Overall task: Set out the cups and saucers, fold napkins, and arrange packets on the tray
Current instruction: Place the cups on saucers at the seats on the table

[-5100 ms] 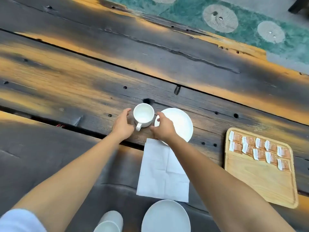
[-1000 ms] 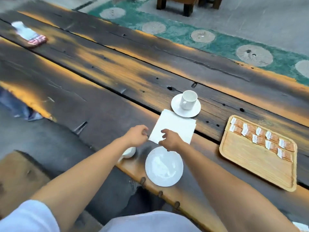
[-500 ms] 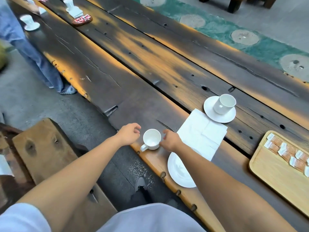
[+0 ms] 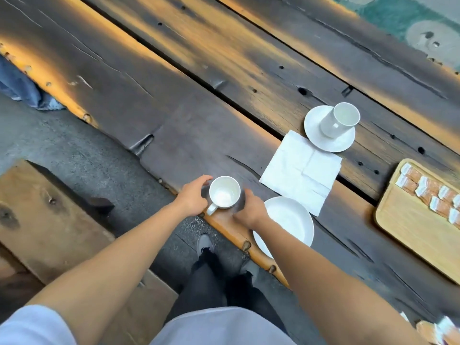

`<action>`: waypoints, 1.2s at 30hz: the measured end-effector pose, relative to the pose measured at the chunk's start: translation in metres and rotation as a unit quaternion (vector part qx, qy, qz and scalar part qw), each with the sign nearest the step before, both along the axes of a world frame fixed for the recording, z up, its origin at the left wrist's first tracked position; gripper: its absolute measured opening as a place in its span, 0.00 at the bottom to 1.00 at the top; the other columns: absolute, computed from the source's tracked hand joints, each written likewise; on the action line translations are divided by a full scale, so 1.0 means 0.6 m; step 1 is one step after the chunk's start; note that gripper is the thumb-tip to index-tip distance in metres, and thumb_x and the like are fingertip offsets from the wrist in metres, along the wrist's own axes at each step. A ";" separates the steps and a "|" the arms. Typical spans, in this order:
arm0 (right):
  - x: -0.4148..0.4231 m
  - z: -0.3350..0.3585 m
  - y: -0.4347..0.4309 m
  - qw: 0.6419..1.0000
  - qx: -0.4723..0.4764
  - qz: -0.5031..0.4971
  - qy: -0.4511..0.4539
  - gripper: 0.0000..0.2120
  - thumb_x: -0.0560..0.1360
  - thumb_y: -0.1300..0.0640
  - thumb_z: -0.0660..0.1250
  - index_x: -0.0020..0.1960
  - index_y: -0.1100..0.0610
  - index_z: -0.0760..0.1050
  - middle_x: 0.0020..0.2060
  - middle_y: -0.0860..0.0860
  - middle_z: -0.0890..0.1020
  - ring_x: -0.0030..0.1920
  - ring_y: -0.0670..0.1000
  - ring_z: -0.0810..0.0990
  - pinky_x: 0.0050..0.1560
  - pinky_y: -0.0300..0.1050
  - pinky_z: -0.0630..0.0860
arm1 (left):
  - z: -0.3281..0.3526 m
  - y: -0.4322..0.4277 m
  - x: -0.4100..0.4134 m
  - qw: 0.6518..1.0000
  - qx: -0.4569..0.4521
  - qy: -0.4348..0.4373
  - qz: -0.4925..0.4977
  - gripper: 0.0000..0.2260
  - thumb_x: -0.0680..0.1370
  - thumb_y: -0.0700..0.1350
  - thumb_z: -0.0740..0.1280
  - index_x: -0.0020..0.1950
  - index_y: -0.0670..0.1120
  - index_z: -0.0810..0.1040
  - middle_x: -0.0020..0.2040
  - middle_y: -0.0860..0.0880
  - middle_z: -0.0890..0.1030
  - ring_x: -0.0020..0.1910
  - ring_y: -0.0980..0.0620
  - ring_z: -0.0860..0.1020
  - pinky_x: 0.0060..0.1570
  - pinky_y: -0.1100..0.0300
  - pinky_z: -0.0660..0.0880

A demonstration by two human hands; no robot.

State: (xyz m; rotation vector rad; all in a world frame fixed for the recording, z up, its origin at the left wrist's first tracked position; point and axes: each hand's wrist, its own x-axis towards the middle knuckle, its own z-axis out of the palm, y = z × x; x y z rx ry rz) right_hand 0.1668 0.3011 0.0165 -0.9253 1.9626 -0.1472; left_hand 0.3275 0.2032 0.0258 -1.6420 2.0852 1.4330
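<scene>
A white cup [image 4: 224, 192] stands upright and empty near the table's front edge, handle toward me. My left hand [image 4: 193, 197] curls around its left side by the handle, and my right hand [image 4: 251, 207] presses its right side. An empty white saucer [image 4: 291, 220] lies just right of the cup, partly under my right wrist. Beyond it lies an unfolded white napkin [image 4: 301, 173]. Farther back a second cup [image 4: 341, 120] sits on its saucer [image 4: 331, 143]. A wooden tray [image 4: 410, 227] at the right holds several orange packets [image 4: 433, 192] along its far edge.
The dark plank table [image 4: 199, 100] runs diagonally. A wooden bench [image 4: 49, 220] stands below the table's edge at the left. Another person's jeans-clad leg [image 4: 17, 85] shows at the far left. Loose packets [image 4: 443, 332] lie at the bottom right corner.
The view has swung back down over the table. My left hand has closed in on the cup, which was only touched by my right hand half a second ago.
</scene>
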 end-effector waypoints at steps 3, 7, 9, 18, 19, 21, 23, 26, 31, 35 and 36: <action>0.013 -0.015 -0.002 0.998 -0.032 -0.043 -0.012 0.33 0.70 0.58 0.71 0.71 0.57 0.64 0.63 0.58 0.77 0.66 0.61 0.72 0.63 0.51 0.72 | -0.020 -0.002 -0.005 1.000 0.003 0.015 -0.015 0.31 0.69 0.31 0.65 0.71 0.50 0.70 0.67 0.49 0.78 0.67 0.48 0.73 0.66 0.54 0.71; 0.036 -0.014 -0.010 0.989 -0.075 -0.115 -0.048 0.33 0.67 0.50 0.76 0.69 0.50 0.67 0.62 0.52 0.79 0.63 0.57 0.76 0.57 0.46 0.72 | -0.024 0.000 -0.011 0.999 0.017 0.028 -0.010 0.35 0.68 0.32 0.68 0.72 0.54 0.70 0.67 0.50 0.78 0.67 0.47 0.74 0.63 0.54 0.72; 0.043 -0.013 -0.014 0.985 -0.074 -0.142 -0.059 0.34 0.67 0.50 0.76 0.69 0.48 0.67 0.62 0.51 0.80 0.63 0.55 0.77 0.54 0.43 0.70 | -0.024 0.002 -0.013 0.999 0.017 0.033 -0.013 0.34 0.68 0.33 0.69 0.71 0.56 0.71 0.66 0.51 0.78 0.65 0.47 0.74 0.62 0.56 0.72; 0.010 0.046 -0.009 0.989 -0.080 -0.110 -0.062 0.28 0.65 0.52 0.70 0.65 0.50 0.73 0.59 0.51 0.82 0.61 0.55 0.79 0.60 0.48 0.75 | 0.009 0.006 -0.043 0.997 0.009 0.065 -0.036 0.33 0.66 0.38 0.74 0.69 0.56 0.73 0.64 0.52 0.80 0.63 0.50 0.76 0.57 0.58 0.73; 0.002 0.058 -0.004 0.987 -0.095 -0.116 -0.065 0.28 0.62 0.52 0.67 0.64 0.50 0.74 0.59 0.51 0.82 0.60 0.54 0.80 0.59 0.48 0.76 | 0.016 0.008 -0.054 0.997 -0.001 0.069 -0.043 0.33 0.66 0.38 0.73 0.69 0.56 0.73 0.64 0.53 0.80 0.63 0.50 0.76 0.54 0.61 0.71; -0.016 0.078 0.010 0.981 -0.128 -0.129 -0.066 0.27 0.59 0.53 0.64 0.58 0.51 0.77 0.54 0.50 0.83 0.55 0.53 0.81 0.56 0.48 0.77 | 0.027 0.015 -0.078 0.995 -0.017 0.081 -0.059 0.32 0.67 0.38 0.73 0.69 0.56 0.73 0.64 0.53 0.80 0.63 0.51 0.76 0.53 0.63 0.68; -0.038 0.094 0.032 0.979 -0.139 -0.143 -0.049 0.24 0.58 0.55 0.63 0.54 0.53 0.77 0.47 0.51 0.83 0.49 0.55 0.81 0.50 0.49 0.77 | 0.038 0.029 -0.106 0.992 -0.023 0.093 -0.081 0.31 0.68 0.39 0.73 0.69 0.57 0.73 0.64 0.53 0.80 0.63 0.51 0.76 0.53 0.63 0.67; -0.069 0.106 0.067 0.978 -0.124 -0.168 -0.026 0.23 0.62 0.61 0.67 0.57 0.53 0.75 0.48 0.53 0.83 0.50 0.61 0.82 0.51 0.56 0.79 | 0.046 0.056 -0.145 0.989 -0.020 0.104 -0.103 0.31 0.68 0.39 0.73 0.69 0.57 0.72 0.65 0.52 0.79 0.64 0.49 0.75 0.54 0.62 0.67; -0.118 0.099 0.142 0.967 -0.108 -0.232 -0.005 0.27 0.65 0.66 0.69 0.62 0.52 0.73 0.53 0.53 0.81 0.53 0.59 0.80 0.51 0.55 0.79 | 0.041 0.114 -0.208 0.979 0.000 0.104 -0.174 0.33 0.68 0.34 0.71 0.71 0.53 0.71 0.64 0.49 0.80 0.64 0.46 0.75 0.54 0.59 0.72; -0.132 0.092 0.185 0.965 -0.073 -0.250 -0.008 0.30 0.66 0.65 0.70 0.66 0.51 0.70 0.54 0.52 0.81 0.55 0.57 0.79 0.49 0.49 0.77 | 0.032 0.151 -0.226 0.976 0.009 0.095 -0.197 0.33 0.66 0.34 0.71 0.70 0.53 0.72 0.62 0.49 0.81 0.61 0.45 0.77 0.57 0.52 0.76; -0.133 0.091 0.192 0.965 -0.070 -0.253 -0.009 0.30 0.66 0.65 0.70 0.66 0.51 0.70 0.55 0.52 0.81 0.56 0.57 0.79 0.48 0.48 0.76 | 0.029 0.158 -0.227 0.976 0.009 0.094 -0.198 0.33 0.66 0.34 0.71 0.70 0.53 0.73 0.61 0.49 0.81 0.60 0.45 0.77 0.56 0.52 0.77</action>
